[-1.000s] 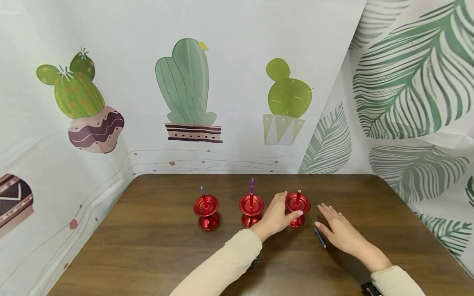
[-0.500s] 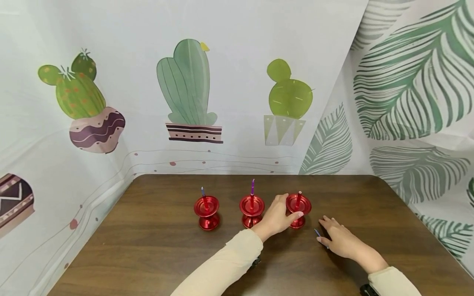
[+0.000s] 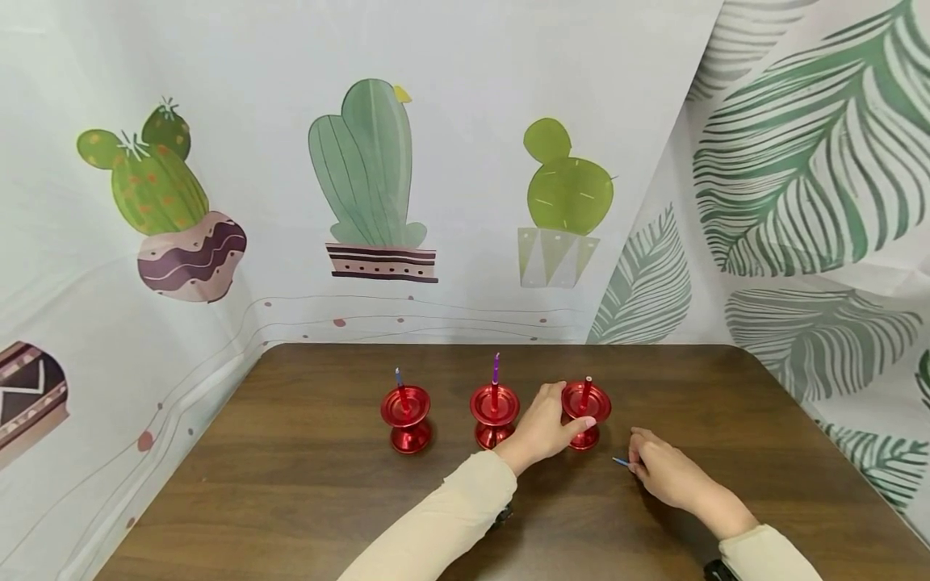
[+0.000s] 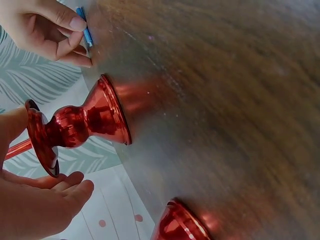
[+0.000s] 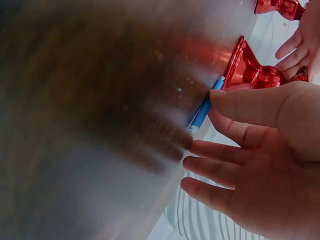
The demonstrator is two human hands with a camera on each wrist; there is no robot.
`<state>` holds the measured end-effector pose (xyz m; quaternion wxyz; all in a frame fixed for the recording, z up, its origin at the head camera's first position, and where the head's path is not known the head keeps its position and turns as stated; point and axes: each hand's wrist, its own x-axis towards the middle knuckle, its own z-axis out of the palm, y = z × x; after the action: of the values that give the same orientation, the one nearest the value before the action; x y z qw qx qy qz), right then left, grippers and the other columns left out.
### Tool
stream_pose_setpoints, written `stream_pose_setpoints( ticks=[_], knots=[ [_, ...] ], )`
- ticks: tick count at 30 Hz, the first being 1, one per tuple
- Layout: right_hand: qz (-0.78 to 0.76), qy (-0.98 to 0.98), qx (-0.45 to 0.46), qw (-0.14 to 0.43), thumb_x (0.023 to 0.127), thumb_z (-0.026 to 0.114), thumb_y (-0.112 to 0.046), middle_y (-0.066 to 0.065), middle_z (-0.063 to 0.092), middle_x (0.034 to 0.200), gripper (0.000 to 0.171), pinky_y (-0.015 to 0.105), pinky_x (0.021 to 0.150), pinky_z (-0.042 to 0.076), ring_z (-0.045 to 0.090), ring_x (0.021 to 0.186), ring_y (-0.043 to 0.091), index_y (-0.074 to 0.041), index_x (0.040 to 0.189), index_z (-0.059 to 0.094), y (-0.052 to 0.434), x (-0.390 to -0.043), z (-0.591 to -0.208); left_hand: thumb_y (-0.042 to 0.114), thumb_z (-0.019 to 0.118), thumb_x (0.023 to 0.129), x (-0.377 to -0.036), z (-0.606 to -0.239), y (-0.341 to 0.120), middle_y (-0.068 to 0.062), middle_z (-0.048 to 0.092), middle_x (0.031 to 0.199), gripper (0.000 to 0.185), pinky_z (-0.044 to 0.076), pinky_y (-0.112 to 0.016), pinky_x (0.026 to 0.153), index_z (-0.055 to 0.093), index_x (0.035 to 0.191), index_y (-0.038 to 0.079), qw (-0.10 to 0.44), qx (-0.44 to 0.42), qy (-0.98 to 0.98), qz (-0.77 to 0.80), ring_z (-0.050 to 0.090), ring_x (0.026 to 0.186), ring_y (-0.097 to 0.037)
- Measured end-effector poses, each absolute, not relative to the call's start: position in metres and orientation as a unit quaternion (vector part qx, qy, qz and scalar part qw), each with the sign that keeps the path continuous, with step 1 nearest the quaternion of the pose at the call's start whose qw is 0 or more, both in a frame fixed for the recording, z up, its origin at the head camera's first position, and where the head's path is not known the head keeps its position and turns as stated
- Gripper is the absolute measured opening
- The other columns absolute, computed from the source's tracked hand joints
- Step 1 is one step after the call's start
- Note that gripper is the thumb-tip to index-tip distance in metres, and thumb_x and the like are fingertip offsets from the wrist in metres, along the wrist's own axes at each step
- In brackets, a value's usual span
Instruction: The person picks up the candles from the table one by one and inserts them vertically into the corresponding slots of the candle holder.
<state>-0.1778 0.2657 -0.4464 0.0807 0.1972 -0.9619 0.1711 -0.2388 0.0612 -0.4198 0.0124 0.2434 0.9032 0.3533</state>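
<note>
Dark wood table (image 3: 305,484), cactus-print backdrop (image 3: 363,177), leaf-print curtain (image 3: 806,161)

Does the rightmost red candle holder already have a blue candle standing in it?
No, the rightmost holder shows only a red spike; the blue candle lies on the table at the right hand.

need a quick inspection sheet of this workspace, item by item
surface: dark wood table, bare around the holders
job's things: three red candle holders in a row; right holder has only a red spike; blue candle lies flat on the table
clutter: nothing seen
grippers: left hand holds the right holder's dish; right hand pinches the blue candle
cables: nothing seen
surroundings: cactus-print backdrop, leaf-print cloth to the right
</note>
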Motion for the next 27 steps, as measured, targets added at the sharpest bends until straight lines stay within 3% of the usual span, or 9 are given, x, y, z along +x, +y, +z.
stream_pose_setpoints(
  ticks=[2,5,9,20,27],
  knots=[
    [0.159,-0.962,0.202,0.094,0.076,0.071,0.008,0.033,0.058,0.111,0.034,0.044,0.066,0.054,0.062,0.097,0.045,-0.012,0.070,0.045,0.265,-0.178,-0.446,0.037,0.068,0.089,-0.239,-0.419,0.061,-0.013,0.049,0.136,0.071,0.044,-0.031,0.101,0.040,0.141,-0.002,0.010,0.243,0.904,0.352,0.052,0.123,-0.022],
    [0.147,-0.963,0.199,0.105,0.075,0.072,0.008,0.014,0.061,0.090,0.034,0.035,0.059,0.050,0.062,0.080,0.029,-0.013,0.069,0.046,0.264,-0.178,-0.443,0.037,0.068,0.089,-0.238,-0.419,0.061,-0.014,0.049,0.136,0.071,0.044,-0.030,0.101,0.040,0.140,-0.003,0.006,0.245,0.905,0.348,0.052,0.122,-0.021],
    [0.139,-0.966,0.184,0.115,0.076,0.072,0.007,-0.004,0.043,0.072,0.032,0.030,0.053,0.038,0.044,0.064,0.013,-0.012,0.070,0.048,0.263,-0.179,-0.436,0.038,0.068,0.089,-0.238,-0.418,0.061,-0.014,0.049,0.135,0.071,0.044,-0.030,0.101,0.040,0.140,-0.003,0.003,0.245,0.906,0.345,0.052,0.122,-0.021],
    [0.184,-0.966,0.103,0.149,0.079,0.064,0.007,0.004,0.049,0.073,0.018,0.039,0.051,0.040,0.051,0.062,0.022,-0.005,0.077,0.051,0.267,-0.188,-0.414,0.038,0.068,0.089,-0.239,-0.419,0.062,-0.014,0.050,0.134,0.070,0.045,-0.031,0.100,0.041,0.140,-0.002,0.003,0.245,0.910,0.336,0.052,0.122,-0.022],
    [0.282,-0.937,0.105,0.176,0.087,0.061,0.008,0.020,0.060,0.087,0.011,0.048,0.066,0.048,0.058,0.076,0.034,0.001,0.084,0.053,0.264,-0.198,-0.403,0.038,0.068,0.089,-0.239,-0.418,0.061,-0.014,0.050,0.133,0.071,0.045,-0.031,0.100,0.041,0.140,-0.002,0.003,0.246,0.909,0.336,0.052,0.121,-0.022]
  ],
)
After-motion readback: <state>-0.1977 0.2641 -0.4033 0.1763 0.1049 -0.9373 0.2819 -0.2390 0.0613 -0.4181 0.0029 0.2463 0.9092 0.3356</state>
